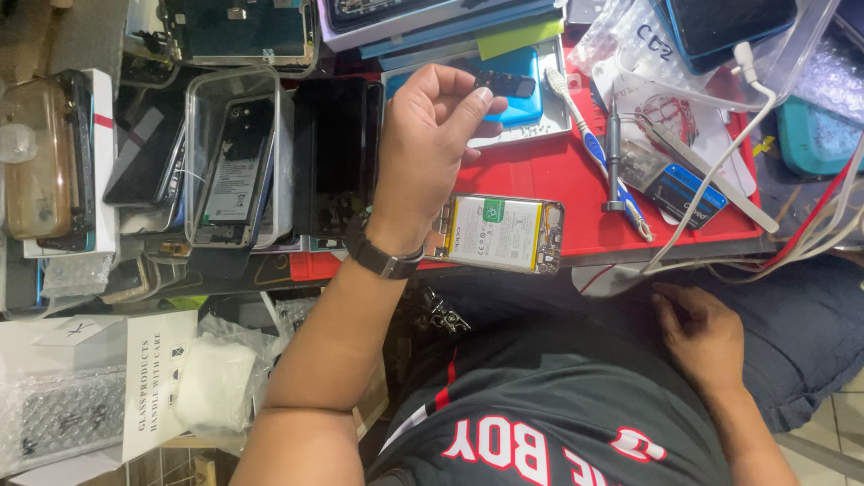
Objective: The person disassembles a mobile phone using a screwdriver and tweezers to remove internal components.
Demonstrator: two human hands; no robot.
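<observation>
My left hand [432, 135] is raised over the red work mat [522, 171], its fingers pinched on a small black phone part [504, 83]. A dark watch sits on that wrist. Just right of the wrist lies an opened phone [504, 234] with its white battery showing. My right hand [697, 333] rests low on my dark trouser leg, below the table edge, fingers loosely curled and holding nothing. A blue phone back cover [517, 108] lies behind the raised fingers.
A screwdriver [614, 153], a blue-and-white toothbrush [585, 135], metal tweezers [720, 180] and a blue pry card [684, 191] lie on the mat. White cables [720, 171] trail right. Phones in clear cases [234, 153] and boxes crowd the left side.
</observation>
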